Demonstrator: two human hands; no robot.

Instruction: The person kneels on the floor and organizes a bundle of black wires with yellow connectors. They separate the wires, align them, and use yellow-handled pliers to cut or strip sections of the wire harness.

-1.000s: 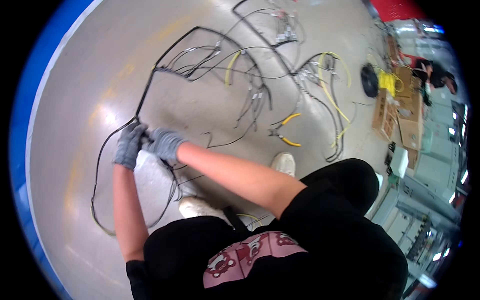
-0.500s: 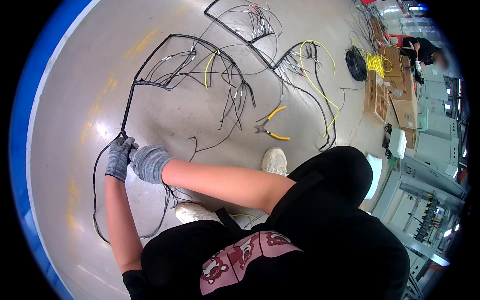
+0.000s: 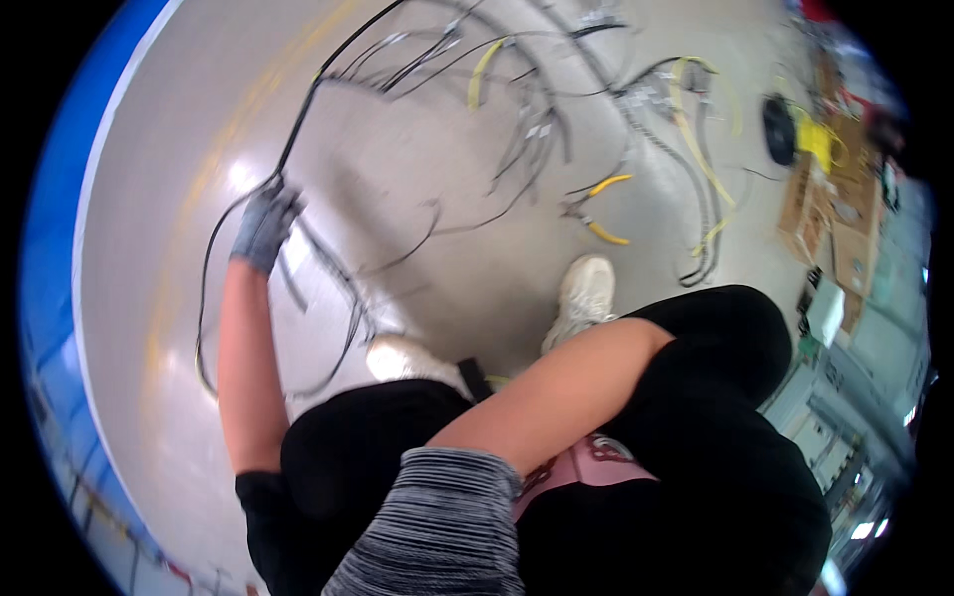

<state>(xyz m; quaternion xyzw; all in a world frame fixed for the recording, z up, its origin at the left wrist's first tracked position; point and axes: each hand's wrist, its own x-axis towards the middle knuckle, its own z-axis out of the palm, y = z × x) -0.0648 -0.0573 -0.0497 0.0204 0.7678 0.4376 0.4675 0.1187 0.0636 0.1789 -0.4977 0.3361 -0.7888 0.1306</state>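
Observation:
My left hand, in a grey knit glove, is closed around a black wire harness where its thick wrapped trunk splits into thinner branches. A thin black wire loops down from there past my left forearm, and loose dark wires hang to the right of the hand. My right hand, in a striped grey glove, is near my body at the lower edge. Its fingers are out of the picture, so what they hold, if anything, is hidden.
Yellow-handled pliers lie open on the grey floor beyond my right shoe. Further wire branches spread out at the top. Cardboard boxes, a black cable coil and yellow wire stand at the right.
My right hand has left the harness beside my left hand and moved back toward my body. My left hand keeps its hold. The whole view has shifted and blurred.

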